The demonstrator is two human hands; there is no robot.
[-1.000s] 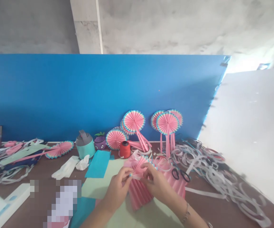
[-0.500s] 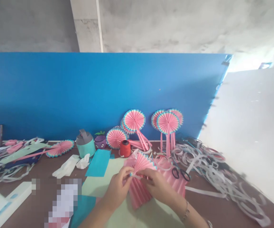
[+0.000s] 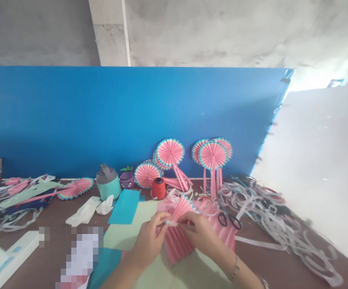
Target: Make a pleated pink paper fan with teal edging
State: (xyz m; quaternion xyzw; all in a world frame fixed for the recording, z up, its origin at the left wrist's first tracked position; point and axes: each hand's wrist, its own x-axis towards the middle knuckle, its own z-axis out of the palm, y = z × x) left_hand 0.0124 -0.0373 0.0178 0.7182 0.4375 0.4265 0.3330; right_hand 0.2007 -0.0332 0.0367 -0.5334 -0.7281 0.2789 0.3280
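A pleated pink paper fan [image 3: 183, 206] with a teal edge is held between my two hands over the table. My left hand [image 3: 150, 239] pinches its left end, thumb against fingers. My right hand [image 3: 199, 233] has its fingers closed on the fan's right side, partly covering it. A small white strip [image 3: 172, 223] shows between the fingertips; I cannot tell whether it is stuck to the fan. Beneath the hands lies more pleated pink paper [image 3: 178, 247], on pale green sheets [image 3: 140, 222]. Black-handled scissors [image 3: 233, 221] rest on pink paper beside my right hand.
Finished pink fans [image 3: 213, 155] lean against the blue partition [image 3: 101, 112]. A red thread spool [image 3: 158, 188], a teal jug [image 3: 109, 185] and a purple cup [image 3: 127, 180] stand behind. Tangled white strips [image 3: 267, 216] cover the right side; a power strip [image 3: 14, 257] lies left.
The fan has tipped slightly lower, and its pleats are more bunched near my right fingers. My right fingertips have shifted a little; the left hand has hardly moved.
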